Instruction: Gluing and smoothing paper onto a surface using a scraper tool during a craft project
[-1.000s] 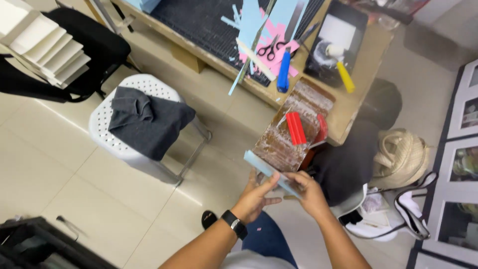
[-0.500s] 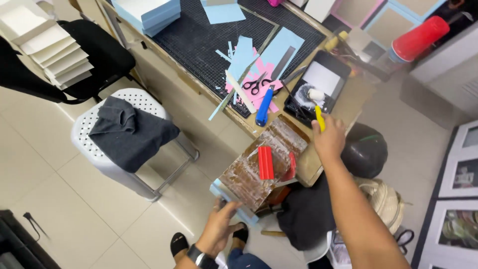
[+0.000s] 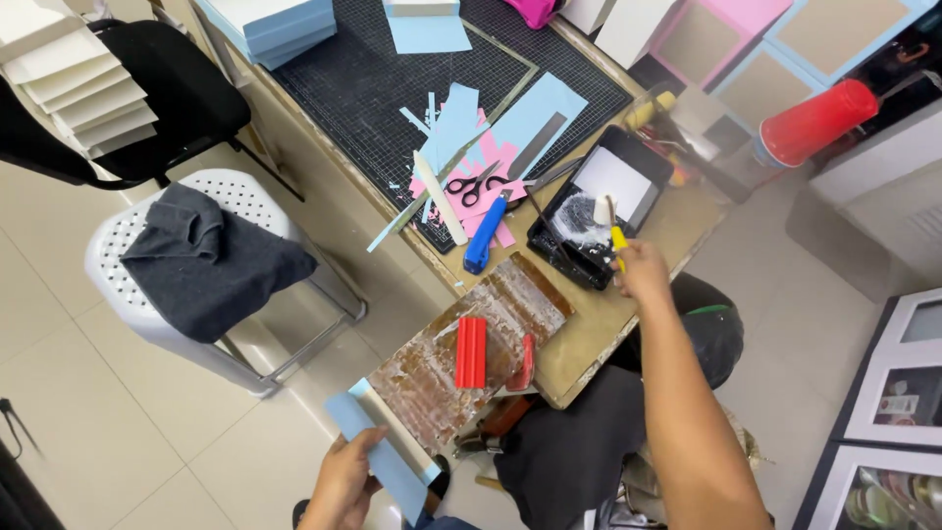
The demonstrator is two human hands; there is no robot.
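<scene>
A: At the near corner of the bench (image 3: 589, 353), we now see the right hand (image 3: 643, 273) closed around the yellow handle of a small roller (image 3: 610, 228), whose white head sits over the black tray (image 3: 601, 206). A second ago both our hands were together low down on the pale blue strip; half a second ago the right hand had risen to the tray's edge.

B: And the left hand (image 3: 345, 483)?

A: It has stayed low, away from the bench, fingers curled over the pale blue strip (image 3: 378, 453) and gripping it alone. The strip's upper end lies just beside the lower corner of the stained brown board (image 3: 471, 353).

B: What do we read from the change?

A: We judge that the work has passed from handling the strip with two hands to taking up the roller, probably to load it from the tray. Whether the head touches the tray floor, we cannot tell.

B: What lies between the two hands?

A: The red scraper (image 3: 470, 351) rests on the board; the blue knife (image 3: 485, 242) and scissors (image 3: 476, 183) lie farther up, on the cutting mat (image 3: 334, 98).
</scene>
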